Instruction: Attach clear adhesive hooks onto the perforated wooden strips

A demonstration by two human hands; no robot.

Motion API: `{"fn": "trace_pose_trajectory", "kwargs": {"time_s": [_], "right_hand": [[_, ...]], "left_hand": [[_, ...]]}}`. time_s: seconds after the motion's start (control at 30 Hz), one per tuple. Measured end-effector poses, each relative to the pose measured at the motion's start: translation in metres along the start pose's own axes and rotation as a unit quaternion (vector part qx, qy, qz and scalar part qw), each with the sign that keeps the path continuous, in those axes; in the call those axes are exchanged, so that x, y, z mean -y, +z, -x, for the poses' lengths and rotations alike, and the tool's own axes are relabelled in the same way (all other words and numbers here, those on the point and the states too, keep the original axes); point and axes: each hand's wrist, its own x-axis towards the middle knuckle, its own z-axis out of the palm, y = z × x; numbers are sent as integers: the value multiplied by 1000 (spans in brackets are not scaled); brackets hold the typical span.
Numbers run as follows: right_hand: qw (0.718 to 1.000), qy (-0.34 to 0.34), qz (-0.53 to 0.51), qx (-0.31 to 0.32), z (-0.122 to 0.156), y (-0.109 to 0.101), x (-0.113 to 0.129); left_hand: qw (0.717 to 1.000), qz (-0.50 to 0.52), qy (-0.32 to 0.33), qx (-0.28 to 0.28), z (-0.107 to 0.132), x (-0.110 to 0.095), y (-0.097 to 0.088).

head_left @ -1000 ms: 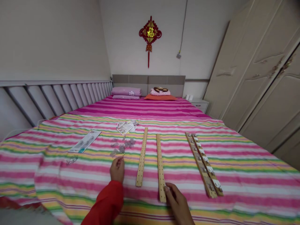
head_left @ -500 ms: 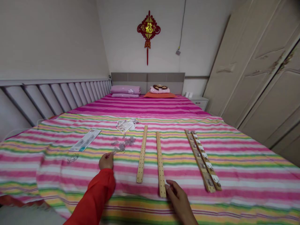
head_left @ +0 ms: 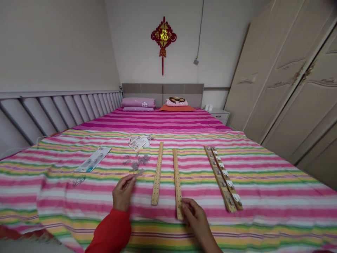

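Observation:
My left hand [head_left: 123, 191] is closed in a pinch on a small clear plastic piece [head_left: 140, 172]. Just beyond it lies a loose group of similar clear pieces [head_left: 140, 161]. My right hand [head_left: 193, 212] has its fingertips closed at the right edge of a pale wooden strip [head_left: 177, 179], near its close end. Rows of small holes run along this strip. A second holed wooden strip [head_left: 157, 179] lies to its left, between my hands. Whether the right fingertips also hold something small cannot be made out.
Two strips set with hooks [head_left: 223, 182] lie to the right on the striped sheet [head_left: 263, 182]. At the left are a hook package [head_left: 93, 160] and a tangle of thin wire-like loops [head_left: 79, 180]. Opened packaging [head_left: 139, 141] lies farther back. A railing [head_left: 65, 109] borders the bed.
My left hand has lifted from beside the clear pieces and turned to the right, with one piece now showing in its fingers. My right hand stays at the strip. The view has shifted slightly.

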Motion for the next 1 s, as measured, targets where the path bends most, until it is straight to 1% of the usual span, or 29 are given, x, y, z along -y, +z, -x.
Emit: {"fn": "trace_pose_trajectory", "kwargs": {"time_s": [0.07, 0.1, 0.17, 0.23, 0.33, 0.4, 0.53, 0.7, 0.77, 0.87, 1.0], "right_hand": [[1000, 2, -28, 12, -2, 3, 9], [999, 1, -39, 14, -3, 5, 14], [998, -4, -54, 14, -5, 6, 26], [997, -9, -72, 10, -6, 8, 37], [995, -4, -101, 12, -6, 12, 51], [993, 8, -117, 24, -5, 15, 56], [987, 23, -151, 42, -3, 21, 53], [984, 31, -176, 18, -3, 24, 46], [981, 36, -192, 4, -3, 24, 47], [976, 39, -212, -11, -2, 22, 49], [978, 48, -200, -20, -3, 19, 51]], "left_hand": [[991, -32, 107, 67, 13, -17, 6], [982, -51, 155, 96, 18, -25, 8], [960, -77, 234, 136, 29, -37, 13], [936, -90, 302, 157, 38, -46, 17], [903, -98, 385, 164, 51, -51, 24], [891, -103, 412, 162, 58, -51, 29], [883, -117, 427, 157, 71, -44, 37], [870, -134, 439, 180, 84, -33, 43], [863, -142, 448, 185, 88, -32, 45], [848, -149, 471, 192, 92, -37, 47], [835, -138, 501, 181, 98, -50, 51]]}}
